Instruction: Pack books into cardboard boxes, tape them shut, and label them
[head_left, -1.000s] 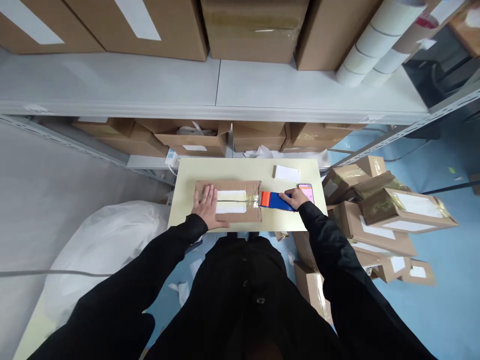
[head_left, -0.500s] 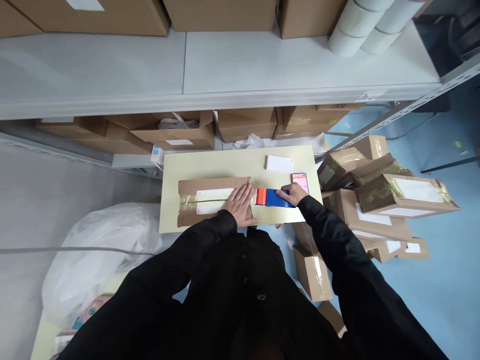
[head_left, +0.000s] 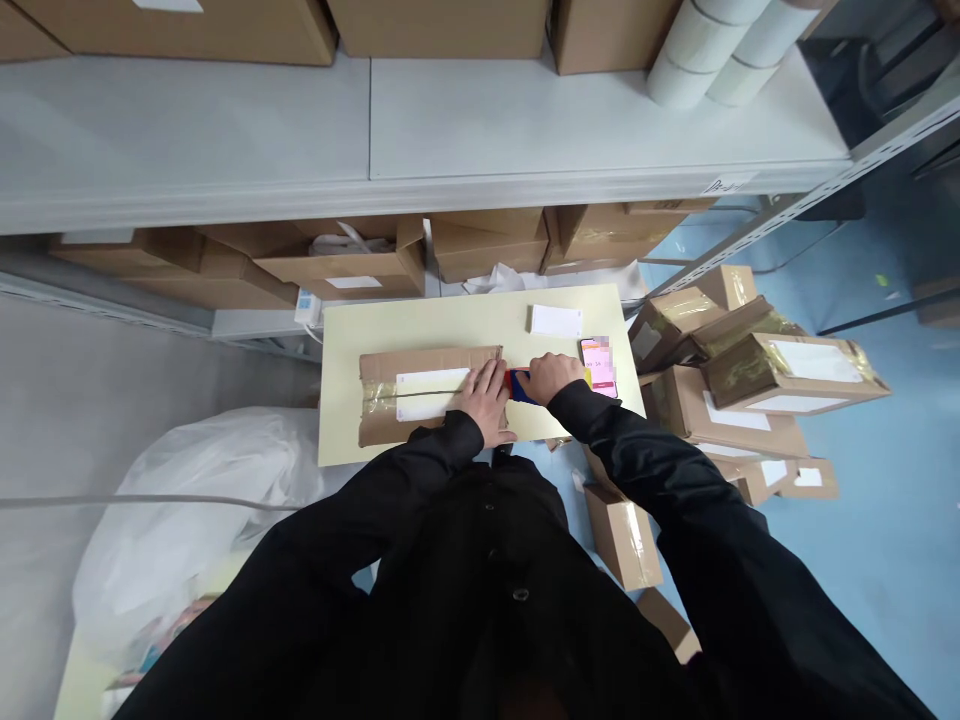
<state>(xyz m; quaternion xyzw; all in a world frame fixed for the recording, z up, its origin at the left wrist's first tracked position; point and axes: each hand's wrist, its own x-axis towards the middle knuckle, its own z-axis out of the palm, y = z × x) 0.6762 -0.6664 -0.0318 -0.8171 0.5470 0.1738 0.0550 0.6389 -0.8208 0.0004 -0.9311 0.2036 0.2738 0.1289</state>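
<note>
A flat cardboard box (head_left: 375, 420) lies on the cream table (head_left: 341, 335), with a white label (head_left: 427, 381) and a strip of clear tape on its top. My left hand (head_left: 487, 402) rests flat across the box's right end, fingers stretched out. Just to its right, my right hand (head_left: 551, 378) is wrapped round a blue and red tape dispenser (head_left: 527, 388), mostly covered by the fingers. The dispenser's red end is right by my left fingers and the box's edge; whether it touches the box I cannot tell. A phone (head_left: 598, 362) with a lit pink screen lies beside my right wrist.
A stack of white labels (head_left: 556, 321) lies at the table's back. Behind stands a grey shelf (head_left: 480, 120) with cartons and white rolls (head_left: 682, 75). Taped boxes (head_left: 795, 372) are piled at the right on the blue floor. A translucent plastic bag (head_left: 202, 490) bulges at the left.
My right hand has moved left with the tape dispenser, up to the box's right end, and its grip now covers more of it. My left hand stays on the box.
</note>
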